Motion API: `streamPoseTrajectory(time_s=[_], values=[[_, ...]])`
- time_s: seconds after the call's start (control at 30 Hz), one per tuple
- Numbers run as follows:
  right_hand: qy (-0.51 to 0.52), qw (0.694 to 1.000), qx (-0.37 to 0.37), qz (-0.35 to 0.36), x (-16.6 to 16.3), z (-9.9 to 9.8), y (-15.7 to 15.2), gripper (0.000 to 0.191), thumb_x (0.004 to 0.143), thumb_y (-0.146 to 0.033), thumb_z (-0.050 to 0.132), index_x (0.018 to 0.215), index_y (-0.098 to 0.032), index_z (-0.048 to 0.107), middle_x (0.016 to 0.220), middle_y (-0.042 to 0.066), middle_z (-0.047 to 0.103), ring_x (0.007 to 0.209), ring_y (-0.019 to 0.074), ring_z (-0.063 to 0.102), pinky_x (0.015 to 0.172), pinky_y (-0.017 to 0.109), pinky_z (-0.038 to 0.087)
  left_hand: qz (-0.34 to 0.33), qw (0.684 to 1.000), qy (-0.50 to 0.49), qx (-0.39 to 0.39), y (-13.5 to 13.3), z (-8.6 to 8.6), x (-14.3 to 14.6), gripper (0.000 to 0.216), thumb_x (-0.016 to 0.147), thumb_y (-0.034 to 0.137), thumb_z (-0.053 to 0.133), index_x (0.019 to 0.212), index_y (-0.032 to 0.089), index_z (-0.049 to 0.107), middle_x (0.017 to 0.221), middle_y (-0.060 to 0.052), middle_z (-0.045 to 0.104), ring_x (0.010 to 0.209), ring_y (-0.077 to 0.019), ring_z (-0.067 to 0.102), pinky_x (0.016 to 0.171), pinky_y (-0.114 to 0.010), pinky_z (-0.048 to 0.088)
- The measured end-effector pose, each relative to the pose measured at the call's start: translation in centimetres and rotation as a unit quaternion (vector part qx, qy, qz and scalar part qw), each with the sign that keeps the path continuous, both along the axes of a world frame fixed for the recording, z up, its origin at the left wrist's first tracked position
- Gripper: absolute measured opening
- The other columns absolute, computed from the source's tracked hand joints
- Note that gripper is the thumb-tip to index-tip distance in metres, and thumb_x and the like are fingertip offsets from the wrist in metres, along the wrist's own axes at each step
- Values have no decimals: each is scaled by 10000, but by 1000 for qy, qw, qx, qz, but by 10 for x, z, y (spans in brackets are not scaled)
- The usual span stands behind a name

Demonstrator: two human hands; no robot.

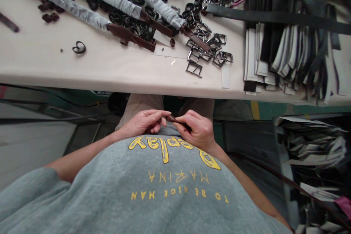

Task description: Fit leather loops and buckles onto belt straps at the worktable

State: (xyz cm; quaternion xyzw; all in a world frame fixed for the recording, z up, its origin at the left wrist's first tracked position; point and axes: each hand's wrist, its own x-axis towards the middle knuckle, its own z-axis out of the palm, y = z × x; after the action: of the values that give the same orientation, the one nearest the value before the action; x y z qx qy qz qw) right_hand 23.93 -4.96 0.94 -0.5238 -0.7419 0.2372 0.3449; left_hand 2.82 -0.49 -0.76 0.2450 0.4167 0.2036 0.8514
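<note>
Both my hands are held close to my belly, below the table edge, over my grey shirt. My left hand [145, 122] pinches the end of a thin dark brown leather strap [173, 119]. My right hand [197, 129] is closed round the same strap. The strap runs from my right hand down to the right as a long thin brown band [290, 182]. A small part at the strap's tip is too small to make out.
On the beige table [82, 65] lie brown belts wrapped in grey plastic [68, 5], a heap of dark leather loops [128, 22], metal buckles [208, 47] and stacked black and white straps [287, 51]. A lone loop [79, 47] lies left. Scrap strips [309, 146] pile at right.
</note>
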Motion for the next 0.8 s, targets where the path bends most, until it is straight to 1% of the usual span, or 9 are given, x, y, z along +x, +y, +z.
streamPoseTrajectory(time_s=[0.07,0.13,0.2,0.27,0.4,0.5,0.57,0.7,0.8], values=[[11,1000,-3,-10,0,-2,0,167,925,-205,596,806,-177,710,661,10,603,575,116,533,534,241,394,34,999,-10,-33,0,-1,1,354,791,371,802,1064,155,739,852,-32,734,539,-49,569,485,-151,447],[22,1000,-11,-14,0,-2,0,154,912,-194,609,786,-178,696,650,3,593,574,117,530,535,241,393,60,996,-12,-68,0,-1,1,290,843,250,755,1110,142,718,941,-70,762,622,-69,654,571,-151,529],[30,999,-20,-14,-1,-1,1,147,906,-189,614,777,-185,686,645,-4,591,572,115,530,533,237,393,75,993,-16,-89,0,-1,1,297,865,152,706,1160,134,693,1017,-98,771,739,-101,717,668,-166,576],[30,999,-25,-13,-2,-1,1,141,904,-188,620,779,-186,685,646,-7,590,565,111,526,527,232,388,83,992,-31,-90,-1,0,1,344,861,105,682,1203,143,680,1083,-104,768,845,-127,740,751,-189,590],[8,1000,-10,-22,-3,-4,1,152,917,-202,623,792,-164,701,660,3,594,555,105,515,523,234,368,77,994,-53,-58,-5,4,0,438,852,106,670,1281,197,662,1221,-91,733,1009,-158,725,917,-253,563],[-41,999,9,-16,-3,-7,2,176,933,-207,597,807,-162,711,673,9,603,566,107,523,537,236,366,71,997,-37,-22,-8,7,1,486,844,113,655,1318,220,645,1269,-87,712,1143,-200,678,1019,-326,520],[-77,997,23,-10,-4,-7,2,200,942,-214,578,806,-165,716,672,12,602,578,112,532,548,240,364,63,998,-18,8,-9,8,4,494,842,125,643,1325,226,643,1285,-85,705,1192,-221,651,1064,-370,492],[-115,992,45,0,-7,-5,4,236,960,-230,553,811,-171,727,683,17,618,585,114,538,548,250,352,48,996,1,71,-12,7,11,443,848,194,658,1288,245,675,1284,-65,707,1174,-217,655,1071,-370,485],[-100,994,40,18,-8,-5,4,216,964,-241,550,867,-179,733,714,15,640,606,112,556,554,242,363,40,994,20,98,-11,3,14,414,845,283,702,1257,244,691,1250,-62,722,1147,-217,665,1029,-346,509]])
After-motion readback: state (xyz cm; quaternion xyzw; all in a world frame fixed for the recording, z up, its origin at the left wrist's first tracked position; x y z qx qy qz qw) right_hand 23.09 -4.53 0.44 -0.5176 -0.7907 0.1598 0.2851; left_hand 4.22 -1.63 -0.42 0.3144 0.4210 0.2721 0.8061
